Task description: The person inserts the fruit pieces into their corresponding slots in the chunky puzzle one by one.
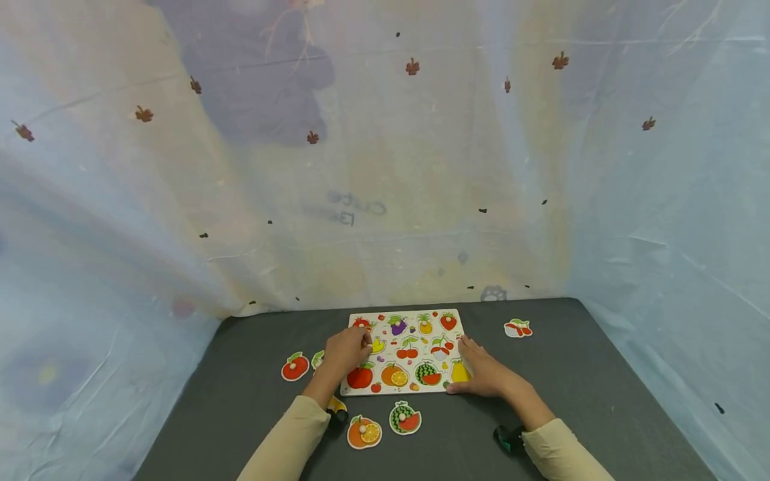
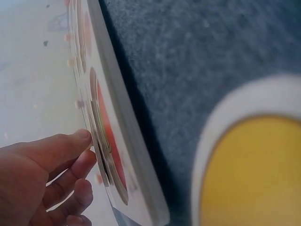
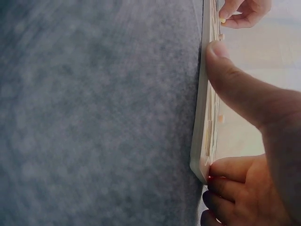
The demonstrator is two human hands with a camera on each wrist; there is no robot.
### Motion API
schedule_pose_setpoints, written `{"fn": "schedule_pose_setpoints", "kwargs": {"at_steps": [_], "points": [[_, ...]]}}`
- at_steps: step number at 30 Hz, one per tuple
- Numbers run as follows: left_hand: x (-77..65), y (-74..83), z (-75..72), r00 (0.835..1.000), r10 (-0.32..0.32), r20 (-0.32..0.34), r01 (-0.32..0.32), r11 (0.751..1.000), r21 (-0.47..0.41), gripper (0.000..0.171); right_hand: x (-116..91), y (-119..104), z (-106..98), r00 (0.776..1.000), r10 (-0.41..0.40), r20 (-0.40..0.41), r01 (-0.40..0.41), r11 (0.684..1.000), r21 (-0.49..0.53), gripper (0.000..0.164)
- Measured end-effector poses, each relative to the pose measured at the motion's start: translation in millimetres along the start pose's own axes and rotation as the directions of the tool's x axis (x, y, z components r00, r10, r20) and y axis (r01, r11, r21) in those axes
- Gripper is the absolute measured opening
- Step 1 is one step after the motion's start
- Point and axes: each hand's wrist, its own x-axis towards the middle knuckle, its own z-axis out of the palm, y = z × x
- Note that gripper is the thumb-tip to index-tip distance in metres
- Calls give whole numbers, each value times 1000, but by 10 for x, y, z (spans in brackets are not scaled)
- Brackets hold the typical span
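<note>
A white fruit puzzle board (image 1: 385, 391) lies on the dark table. Over its left side, my left hand (image 1: 347, 350) pinches a banana piece (image 1: 378, 345) at its small knob; a bit of yellow (image 3: 222, 20) shows between those fingertips in the right wrist view. My right hand (image 1: 488, 371) holds the board's near right corner, thumb (image 3: 218, 51) on the front edge and fingers (image 3: 230, 172) against the right side. Fruit pieces with knobs sit in the board, among them an eggplant (image 1: 397, 325) and a pineapple (image 1: 425, 325).
Loose in front of the board lie an orange piece (image 1: 364, 433) and a watermelon piece (image 1: 406, 418). A red fruit piece (image 1: 295, 367) is at the left, and a yellow piece (image 1: 338, 404) is partly behind my left wrist. A cherry piece (image 1: 518, 328) lies right. Patterned sheeting (image 1: 385, 167) surrounds the table.
</note>
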Motion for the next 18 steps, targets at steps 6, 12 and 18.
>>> {"fn": "schedule_pose_setpoints", "kwargs": {"at_steps": [6,12,18], "points": [[1,21,4,1000,0,1,0,1000,-2,12,3,-6,-2,1000,2,1,-2,1000,4,122],[8,2,31,1000,-1,16,1,1000,-14,13,2,-9,10,1000,5,0,-5,1000,1,122],[3,-8,50,1000,9,8,-8,1000,-29,14,-14,-26,4,1000,5,4,-5,1000,1,122]]}}
